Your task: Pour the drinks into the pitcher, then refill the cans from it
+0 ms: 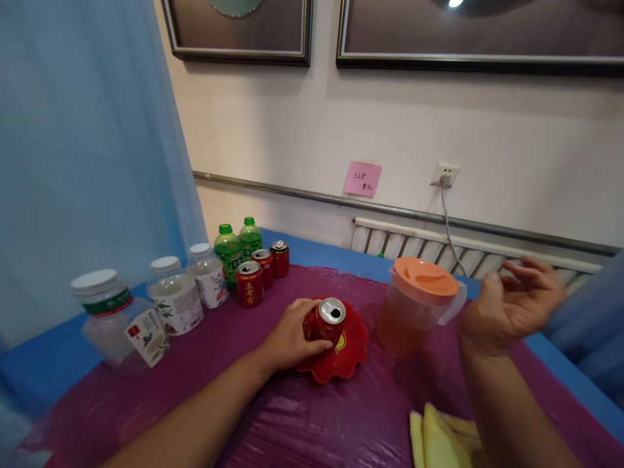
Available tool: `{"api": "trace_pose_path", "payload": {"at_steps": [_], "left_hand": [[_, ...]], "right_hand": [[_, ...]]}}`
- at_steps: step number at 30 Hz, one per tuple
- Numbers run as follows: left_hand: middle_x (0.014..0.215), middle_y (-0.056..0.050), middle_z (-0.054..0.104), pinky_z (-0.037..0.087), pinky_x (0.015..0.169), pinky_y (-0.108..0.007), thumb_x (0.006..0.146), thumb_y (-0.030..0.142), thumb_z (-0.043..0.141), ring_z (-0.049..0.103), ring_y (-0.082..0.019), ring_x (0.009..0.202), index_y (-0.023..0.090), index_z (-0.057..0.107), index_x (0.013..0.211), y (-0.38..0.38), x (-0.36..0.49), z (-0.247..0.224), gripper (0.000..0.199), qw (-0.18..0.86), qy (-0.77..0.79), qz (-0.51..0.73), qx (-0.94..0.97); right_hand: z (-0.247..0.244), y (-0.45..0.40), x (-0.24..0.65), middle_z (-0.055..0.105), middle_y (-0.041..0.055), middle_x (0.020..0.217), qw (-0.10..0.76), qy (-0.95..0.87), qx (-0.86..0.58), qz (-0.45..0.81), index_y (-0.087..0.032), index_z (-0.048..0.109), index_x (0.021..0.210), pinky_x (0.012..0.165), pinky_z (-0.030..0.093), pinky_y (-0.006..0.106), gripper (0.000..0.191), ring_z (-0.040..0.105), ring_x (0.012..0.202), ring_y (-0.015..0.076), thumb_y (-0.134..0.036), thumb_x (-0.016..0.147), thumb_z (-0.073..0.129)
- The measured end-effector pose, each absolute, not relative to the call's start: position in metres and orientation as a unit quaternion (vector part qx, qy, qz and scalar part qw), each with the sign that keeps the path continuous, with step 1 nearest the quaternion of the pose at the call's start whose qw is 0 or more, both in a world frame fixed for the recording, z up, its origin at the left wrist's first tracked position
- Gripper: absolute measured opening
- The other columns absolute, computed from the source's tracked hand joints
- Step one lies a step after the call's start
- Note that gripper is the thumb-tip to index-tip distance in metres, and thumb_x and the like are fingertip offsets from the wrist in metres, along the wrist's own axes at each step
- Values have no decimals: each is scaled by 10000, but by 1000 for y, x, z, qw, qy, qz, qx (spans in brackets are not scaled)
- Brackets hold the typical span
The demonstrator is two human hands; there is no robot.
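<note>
A red drink can (329,326), its top opened, stands upright on a red scalloped plate (357,338). My left hand (294,337) is wrapped round the can from the left. My right hand (511,307) is raised in the air at the right, palm turned up, with its fingers loosely bent and apart and nothing in them. Closest to it is a clear plastic pitcher (400,318) with an orange lid (425,279) and amber liquid inside. The pitcher's handle points toward that hand without contact.
Several clear jars with white lids (181,296) stand at the left. Behind them are two green bottles (228,250) and three red cans (250,286). A folded yellow cloth (441,439) lies at the front right. Purple plastic sheeting (312,422) covers the blue tabletop (322,244).
</note>
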State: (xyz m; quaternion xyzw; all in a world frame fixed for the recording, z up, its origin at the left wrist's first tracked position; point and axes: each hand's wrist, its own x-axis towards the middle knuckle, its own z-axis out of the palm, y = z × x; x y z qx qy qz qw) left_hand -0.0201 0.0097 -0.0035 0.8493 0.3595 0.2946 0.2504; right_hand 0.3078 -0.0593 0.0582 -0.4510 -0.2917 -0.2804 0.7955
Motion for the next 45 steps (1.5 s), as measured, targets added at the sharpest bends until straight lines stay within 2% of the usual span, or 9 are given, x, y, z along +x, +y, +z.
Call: {"api": "trace_pose_path", "payload": {"at_steps": [3, 7, 9, 12, 15, 26, 34, 39, 45], "left_hand": [[1345, -125, 625, 424, 1115, -493, 654, 430, 876, 565, -337, 1259, 193, 566, 1361, 11, -21, -5, 808, 245, 384, 303, 837], [1294, -114, 653, 460, 1077, -493, 668, 481, 855, 601, -336, 1215, 199, 591, 1314, 12, -21, -5, 752, 240, 382, 318, 833], [1266, -110, 663, 474, 1058, -487, 670, 504, 848, 617, -329, 1186, 202, 615, 1269, 10, -21, -3, 709, 238, 374, 323, 836], [1232, -108, 674, 492, 1028, -471, 656, 502, 852, 633, -319, 1149, 202, 636, 1220, 8, -19, 0, 675, 239, 367, 331, 836], [1212, -106, 681, 507, 1001, -449, 658, 514, 842, 644, -308, 1122, 202, 636, 1215, 6, -17, 1, 670, 241, 359, 340, 835], [1188, -99, 691, 536, 969, -441, 705, 511, 766, 670, -305, 1068, 207, 639, 1202, 14, -16, -2, 597, 217, 346, 347, 845], [1365, -137, 613, 486, 1065, -505, 626, 683, 822, 594, -361, 1231, 239, 571, 1370, 29, -24, -20, 902, 226, 274, 344, 869], [1416, -122, 591, 465, 1107, -503, 810, 588, 708, 573, -336, 1284, 261, 577, 1385, 31, -25, -23, 674, 224, 285, 334, 870], [1362, -103, 644, 492, 1091, -450, 889, 559, 598, 623, -305, 1236, 247, 615, 1337, 31, -21, -17, 547, 207, 307, 347, 862]], "right_hand": [[76, -78, 266, 610, 64, 1031, 779, -426, -361, -284, -245, 580, 933, 853, 528, 467, 168, 638, 964, 249, -291, 802, 675], [65, -81, 222, 685, 52, 990, 671, -617, -396, -107, -234, 638, 1053, 822, 543, 381, 140, 666, 921, 205, -231, 914, 622], [49, -74, 210, 712, 66, 1076, 587, -670, -455, -11, -237, 637, 1156, 859, 545, 382, 228, 677, 972, 208, -292, 935, 627], [27, -64, 195, 690, 104, 1259, 475, -695, -533, 83, -223, 588, 1305, 984, 512, 461, 508, 661, 1129, 270, -409, 854, 728], [13, -60, 181, 638, 121, 1371, 427, -683, -577, 135, -214, 518, 1401, 1048, 466, 516, 713, 611, 1234, 317, -435, 778, 786], [18, -57, 170, 707, 46, 1180, 412, -688, -584, 128, -251, 625, 1229, 970, 482, 474, 594, 645, 1079, 277, -391, 693, 839], [46, -79, 178, 716, 57, 1105, 482, -667, -567, 50, -221, 634, 1159, 927, 512, 443, 529, 647, 1010, 254, -395, 697, 824], [68, -128, 222, 737, 42, 1088, 552, -604, -571, 70, -232, 644, 1157, 880, 551, 372, 480, 688, 964, 219, -383, 730, 803], [39, -177, 331, 759, 112, 1078, 546, -449, -705, 49, -170, 650, 1183, 823, 574, 410, 614, 719, 922, 275, -556, 723, 780]]}}
